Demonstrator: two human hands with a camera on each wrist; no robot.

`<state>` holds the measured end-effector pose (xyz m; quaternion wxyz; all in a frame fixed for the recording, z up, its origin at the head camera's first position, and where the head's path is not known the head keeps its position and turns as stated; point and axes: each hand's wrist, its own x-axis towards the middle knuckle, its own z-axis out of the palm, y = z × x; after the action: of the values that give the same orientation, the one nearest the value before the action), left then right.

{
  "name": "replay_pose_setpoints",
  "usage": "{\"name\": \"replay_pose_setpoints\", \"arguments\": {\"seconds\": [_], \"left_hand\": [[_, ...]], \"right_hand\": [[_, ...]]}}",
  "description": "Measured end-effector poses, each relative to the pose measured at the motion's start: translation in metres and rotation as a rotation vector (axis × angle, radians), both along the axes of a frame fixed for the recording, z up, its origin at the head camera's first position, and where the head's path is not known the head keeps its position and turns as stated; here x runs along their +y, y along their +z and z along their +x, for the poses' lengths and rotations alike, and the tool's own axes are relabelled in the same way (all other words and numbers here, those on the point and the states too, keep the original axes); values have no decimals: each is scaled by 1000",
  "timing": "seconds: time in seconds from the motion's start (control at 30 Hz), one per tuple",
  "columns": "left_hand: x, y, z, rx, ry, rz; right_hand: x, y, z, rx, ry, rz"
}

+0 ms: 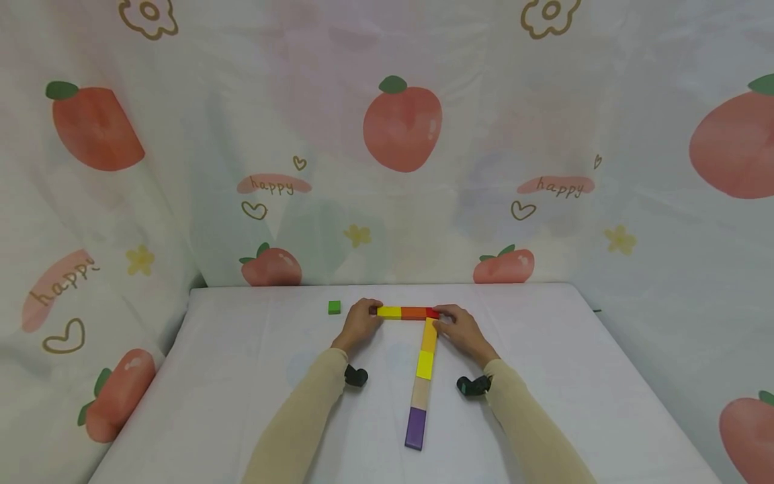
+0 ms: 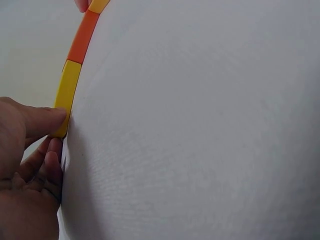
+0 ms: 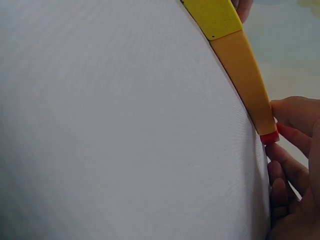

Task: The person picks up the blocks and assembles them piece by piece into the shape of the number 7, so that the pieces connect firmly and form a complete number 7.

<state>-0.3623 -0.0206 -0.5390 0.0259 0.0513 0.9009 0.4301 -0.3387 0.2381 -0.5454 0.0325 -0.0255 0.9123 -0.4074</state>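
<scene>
Flat coloured blocks lie end to end in a T-like shape on the white table. The crosswise row has a yellow block (image 1: 389, 312), an orange block (image 1: 414, 313) and a red block (image 1: 432, 312). At its left end, my left hand (image 1: 359, 326) pinches the yellow block, thumb on its near side; a small dark piece (image 1: 373, 310) shows by the fingertips. My right hand (image 1: 464, 334) holds the red block at the other end, its thumb against the light-orange block (image 1: 429, 335). Fingers partly hide both row ends.
Toward me, the lengthwise row continues with a yellow block (image 1: 424, 365), a beige block (image 1: 420, 393) and a purple block (image 1: 415, 428). A small green block (image 1: 334, 307) lies apart, left of my left hand. A printed cloth wall (image 1: 423, 222) stands behind the white table (image 1: 242, 403).
</scene>
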Motion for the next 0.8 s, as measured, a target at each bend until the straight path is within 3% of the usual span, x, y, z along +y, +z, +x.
{"name": "replay_pose_setpoints", "arguments": {"seconds": [0.5,0.8], "left_hand": [[-5,1,0,-21,2,68],[-15,10,9,-43,6,81]], "right_hand": [[-2,0,0,-7,-15,0],[-1,1,0,-10,-24,5]]}}
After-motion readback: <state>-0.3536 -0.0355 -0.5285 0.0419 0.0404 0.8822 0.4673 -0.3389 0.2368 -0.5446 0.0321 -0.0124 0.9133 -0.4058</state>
